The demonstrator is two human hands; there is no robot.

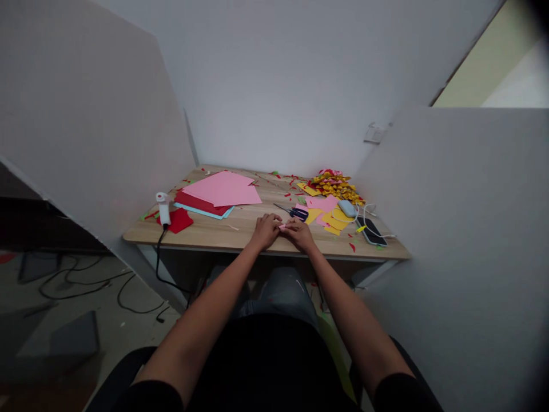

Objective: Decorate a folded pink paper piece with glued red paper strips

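Near the front edge of the table, my left hand point(267, 230) and my right hand point(299, 234) meet over a small piece of pink paper point(282, 226). The fingertips of both hands pinch it from either side, and most of it is hidden by them. Just beyond the hands lies a pair of scissors point(295, 213) with dark handles, its blades pointing left. Pink paper pieces point(322, 203) and yellow paper pieces point(338, 220) are spread to the right of my right hand.
At the left are large pink sheets point(221, 186) over red and blue ones, a red paper piece point(180, 220) and a white corded glue gun point(163, 209). A pile of yellow folded paper pieces point(337, 186), a phone point(372, 231) and a blue case point(347, 208) with a white cable occupy the right. Partitions flank the table.
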